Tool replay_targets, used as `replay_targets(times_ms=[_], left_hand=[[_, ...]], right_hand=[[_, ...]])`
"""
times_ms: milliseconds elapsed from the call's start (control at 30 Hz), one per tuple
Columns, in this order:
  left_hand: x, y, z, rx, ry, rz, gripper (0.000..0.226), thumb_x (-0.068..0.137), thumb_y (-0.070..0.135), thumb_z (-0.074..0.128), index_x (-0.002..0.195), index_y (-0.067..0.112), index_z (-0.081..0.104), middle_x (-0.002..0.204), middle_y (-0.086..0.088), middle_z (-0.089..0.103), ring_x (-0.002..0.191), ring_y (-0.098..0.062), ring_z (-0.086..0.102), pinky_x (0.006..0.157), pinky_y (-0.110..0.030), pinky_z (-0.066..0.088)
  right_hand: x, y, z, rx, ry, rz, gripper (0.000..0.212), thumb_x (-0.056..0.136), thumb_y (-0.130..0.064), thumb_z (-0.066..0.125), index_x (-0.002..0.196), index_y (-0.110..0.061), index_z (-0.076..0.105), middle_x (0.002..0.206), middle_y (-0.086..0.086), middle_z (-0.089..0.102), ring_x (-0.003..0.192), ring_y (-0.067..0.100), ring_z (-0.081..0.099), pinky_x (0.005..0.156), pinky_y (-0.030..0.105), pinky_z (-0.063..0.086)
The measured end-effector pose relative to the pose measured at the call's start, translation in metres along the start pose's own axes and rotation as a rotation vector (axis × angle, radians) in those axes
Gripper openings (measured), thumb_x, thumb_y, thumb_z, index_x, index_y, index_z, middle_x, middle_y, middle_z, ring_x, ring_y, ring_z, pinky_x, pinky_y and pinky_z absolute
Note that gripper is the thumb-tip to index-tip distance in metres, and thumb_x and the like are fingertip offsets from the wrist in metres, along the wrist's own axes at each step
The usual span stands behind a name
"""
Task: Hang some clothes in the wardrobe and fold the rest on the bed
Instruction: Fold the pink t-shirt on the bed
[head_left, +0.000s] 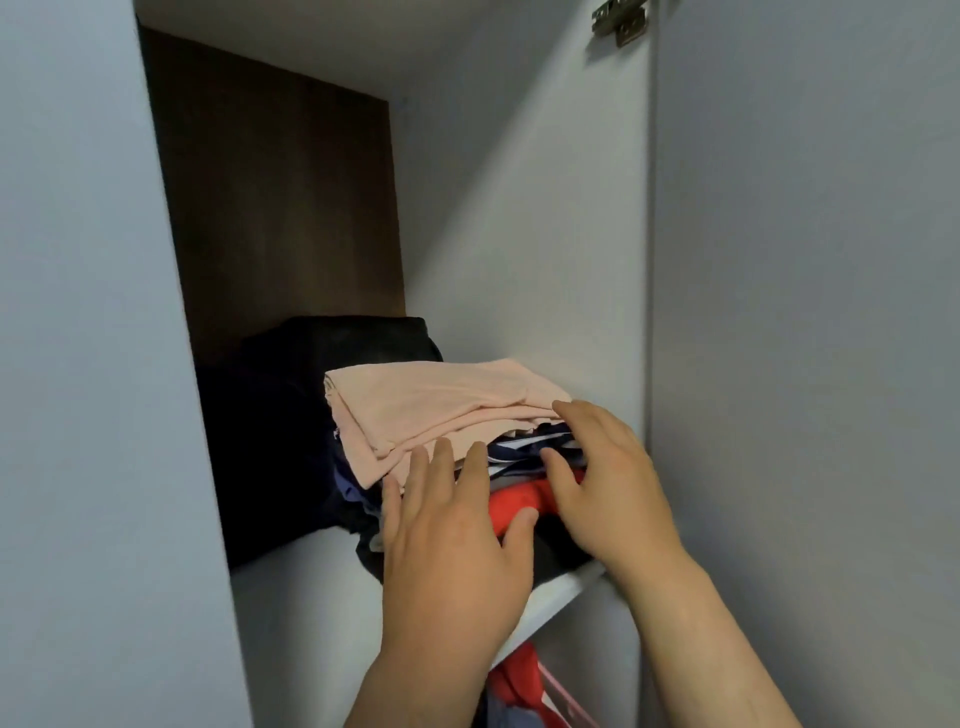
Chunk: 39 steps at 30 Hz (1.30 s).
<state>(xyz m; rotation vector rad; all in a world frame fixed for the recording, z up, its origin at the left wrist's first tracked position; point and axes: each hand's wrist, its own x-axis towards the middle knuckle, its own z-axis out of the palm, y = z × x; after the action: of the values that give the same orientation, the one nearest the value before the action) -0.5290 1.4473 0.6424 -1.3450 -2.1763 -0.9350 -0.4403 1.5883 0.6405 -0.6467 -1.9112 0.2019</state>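
A stack of folded clothes sits on the upper white wardrobe shelf (311, 577). A pale pink folded garment (436, 405) lies on top, over a navy and white striped piece (519, 452), a red garment (514, 501) and dark items below. My left hand (452, 540) presses with straight fingers against the front of the stack, fingertips at the pink garment's edge. My right hand (608, 483) rests with spread fingers on the stack's right side, thumb on the red garment.
A dark bundle of clothes (291, 415) fills the shelf's back left. The wardrobe's brown back panel (275, 208) and white side wall (519, 234) enclose the shelf. Below the shelf hang red clothes on a pink hanger (561, 696). The open door (805, 312) stands at right.
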Motion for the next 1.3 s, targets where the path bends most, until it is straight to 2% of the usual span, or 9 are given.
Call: replay_targets(times_ms=[167,300,433,633,700,767,900,1067,1300], left_hand=[[-0.028,-0.006,-0.006,-0.138,-0.054,0.054,0.079,0.081,0.062,0.034,0.153,0.029,0.032,0.163,0.002,0.024,0.152,-0.019,0.01,0.121,-0.035,-0.004],[-0.044,-0.02,-0.006,-0.178,-0.119,0.096,0.075,0.081,0.062,0.033,0.151,0.035,0.028,0.16,0.008,0.027,0.15,-0.017,0.014,0.124,-0.039,0.011],[-0.058,-0.025,-0.009,-0.305,-0.133,0.117,0.078,0.081,0.064,0.029,0.152,0.032,0.031,0.16,0.006,0.028,0.151,-0.016,0.014,0.124,-0.036,0.009],[-0.077,-0.032,-0.012,-0.372,-0.21,0.187,0.067,0.093,0.059,0.043,0.153,0.031,0.029,0.162,0.005,0.023,0.151,-0.016,0.01,0.124,-0.036,0.01],[-0.08,-0.033,-0.013,-0.391,-0.211,0.201,0.065,0.095,0.053,0.049,0.152,0.029,0.032,0.162,0.002,0.025,0.151,-0.018,0.013,0.123,-0.036,0.01],[-0.085,-0.031,-0.012,-0.41,-0.217,0.219,0.064,0.094,0.05,0.051,0.151,0.026,0.036,0.161,-0.001,0.029,0.15,-0.021,0.017,0.122,-0.037,0.012],[-0.097,-0.024,-0.005,-0.446,-0.259,0.236,0.065,0.093,0.047,0.057,0.151,0.025,0.037,0.16,-0.002,0.029,0.15,-0.023,0.018,0.123,-0.039,0.014],[-0.11,-0.006,0.01,-0.493,-0.344,0.276,0.072,0.086,0.059,0.042,0.151,0.028,0.037,0.161,0.003,0.028,0.15,-0.016,0.017,0.123,-0.036,0.013],[-0.122,0.016,0.042,-0.522,-0.423,0.313,0.086,0.074,0.071,0.029,0.148,0.028,0.042,0.158,0.003,0.033,0.148,-0.017,0.023,0.121,-0.037,0.02]], right_hand=[[-0.034,-0.016,-0.017,-0.073,-0.04,0.055,0.053,0.088,-0.035,0.052,0.14,-0.024,0.053,0.141,-0.008,0.053,0.133,0.014,0.046,0.111,0.039,0.039],[-0.058,-0.027,-0.031,-0.144,-0.056,0.075,0.051,0.09,-0.03,0.058,0.141,-0.026,0.052,0.142,-0.01,0.052,0.133,0.011,0.044,0.113,0.034,0.036],[-0.082,-0.042,-0.043,-0.194,-0.05,0.086,0.048,0.092,-0.026,0.062,0.139,-0.027,0.052,0.139,-0.011,0.052,0.13,0.009,0.045,0.111,0.027,0.035],[-0.117,-0.058,-0.062,-0.229,-0.058,0.142,0.047,0.094,-0.025,0.061,0.14,-0.025,0.052,0.139,-0.012,0.053,0.129,0.006,0.045,0.109,0.02,0.034],[-0.127,-0.062,-0.068,-0.256,-0.059,0.15,0.047,0.093,-0.023,0.064,0.139,-0.023,0.053,0.136,-0.01,0.055,0.126,0.005,0.046,0.106,0.01,0.03],[-0.14,-0.066,-0.073,-0.285,-0.066,0.17,0.047,0.092,-0.021,0.065,0.138,-0.02,0.055,0.133,-0.007,0.056,0.123,0.006,0.045,0.099,-0.003,0.019],[-0.164,-0.065,-0.086,-0.335,-0.096,0.211,0.047,0.094,-0.025,0.062,0.14,-0.022,0.052,0.14,-0.007,0.053,0.131,0.009,0.043,0.103,0.004,0.019],[-0.188,-0.054,-0.105,-0.347,-0.09,0.263,0.048,0.096,-0.028,0.06,0.142,-0.023,0.05,0.143,-0.008,0.05,0.134,0.008,0.043,0.111,0.018,0.03],[-0.229,-0.039,-0.128,-0.344,-0.029,0.317,0.049,0.093,-0.037,0.053,0.14,-0.026,0.052,0.143,-0.012,0.05,0.134,0.0,0.039,0.108,0.002,0.017]])
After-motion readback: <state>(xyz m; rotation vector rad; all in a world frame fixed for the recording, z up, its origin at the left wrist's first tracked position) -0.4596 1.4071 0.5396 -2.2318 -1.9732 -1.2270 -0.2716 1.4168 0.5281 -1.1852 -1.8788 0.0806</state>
